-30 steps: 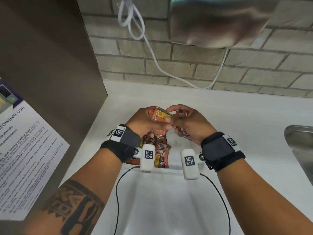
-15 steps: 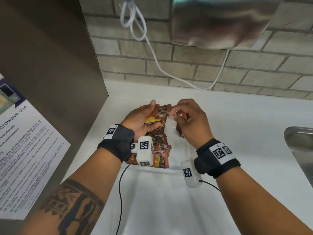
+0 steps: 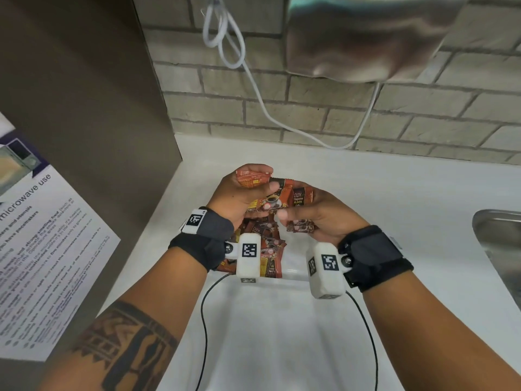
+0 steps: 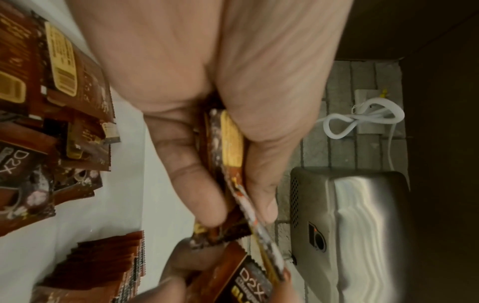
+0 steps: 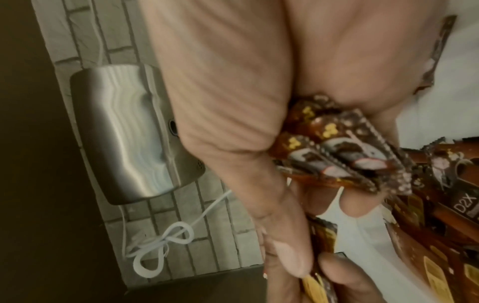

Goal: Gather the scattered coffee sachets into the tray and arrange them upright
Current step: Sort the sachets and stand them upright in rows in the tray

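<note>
- tray (image 3: 293, 273) on table (image 3: 366, 193), centre
- sachets (image 3: 270, 249) in tray's 9 o'clock half
- both hands over tray, left hand (image 3: 239, 198) at 10, right hand (image 3: 324, 218) at 2
- sink (image 3: 496, 244) at 3
- dryer (image 3: 366, 38) on wall at 12

The brown coffee sachet (image 3: 301, 197) held up between the two hands says "D2X" in white letters with "BLACK" under it, and more small words on it are too tiny to read. The same "D2X" shows on a sachet (image 4: 11, 163) lying in the pile on the worktop, and on another sachet (image 5: 465, 207) seen from the right wrist. The white poster (image 3: 42, 249) on the left says "microwave use" in big dark letters, and its smaller lines are too blurry to read.
</note>
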Demonstrator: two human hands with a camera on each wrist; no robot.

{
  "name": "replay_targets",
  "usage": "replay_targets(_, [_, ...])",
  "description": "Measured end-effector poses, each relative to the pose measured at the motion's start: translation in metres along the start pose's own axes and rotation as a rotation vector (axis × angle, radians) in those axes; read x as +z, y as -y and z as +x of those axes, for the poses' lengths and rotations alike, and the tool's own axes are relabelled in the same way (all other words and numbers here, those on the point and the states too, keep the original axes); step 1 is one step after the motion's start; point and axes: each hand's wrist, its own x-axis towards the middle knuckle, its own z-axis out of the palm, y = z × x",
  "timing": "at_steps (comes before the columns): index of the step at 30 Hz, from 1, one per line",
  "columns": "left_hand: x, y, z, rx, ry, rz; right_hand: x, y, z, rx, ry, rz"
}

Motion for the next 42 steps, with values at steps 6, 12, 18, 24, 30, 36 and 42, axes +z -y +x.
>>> replay_targets(6, [0.005,0.003,-0.003,0.028,0.026,0.011,0.005,-0.006,0.005,-0.014,-0.028,-0.034])
replay_targets(12, [0.009,0.005,-0.002,0.088,0.041,0.008,0.008,-0.008,0.008,-0.047,-0.067,0.045])
replay_targets(18, [0.007,-0.002,-0.005,-0.123,0.107,-0.116,0.007,-0.010,0.009,-0.068,-0.156,0.102])
replay_targets(24, [-0.011,-0.002,-0.002,-0.124,0.149,-0.208,-0.006,0.002,0.001,-0.026,-0.317,0.139])
replay_targets(30, [0.001,0.002,-0.004,-0.034,0.141,0.037,0.009,0.003,0.004,-0.037,-0.353,-0.096])
replay_targets(36, [-0.005,0.004,0.000,-0.020,0.107,0.000,0.001,0.007,0.003,0.023,-0.449,-0.106])
replay_targets(42, [0.000,0.008,0.004,0.034,0.067,0.063,0.005,0.009,0.008,-0.012,-0.608,-0.260])
